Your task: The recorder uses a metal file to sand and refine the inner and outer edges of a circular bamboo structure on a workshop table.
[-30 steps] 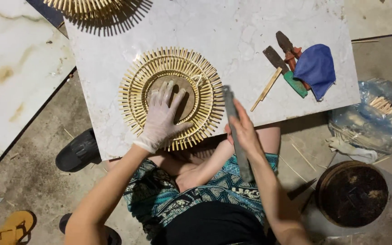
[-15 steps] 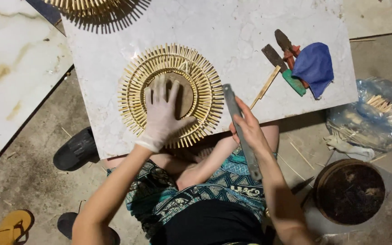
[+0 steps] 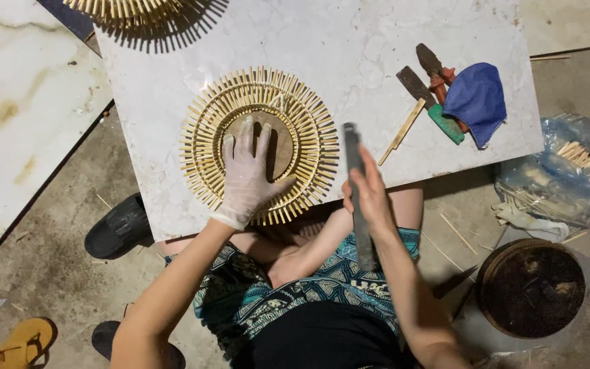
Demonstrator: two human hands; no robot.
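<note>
Fingers of the gloved left hand (image 3: 246, 174) press flat, spread wide, on the round sunburst disc of bamboo sticks (image 3: 259, 145) mid-slab; at three o'clock the right hand (image 3: 370, 195) grips a long grey metal file (image 3: 356, 195). A careless stroke could snap sticks.

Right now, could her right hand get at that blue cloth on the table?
Probably yes. The right hand grips a long grey tool, so it is not free, but the marble between it and the blue cloth is bare except for a thin stick.
</note>
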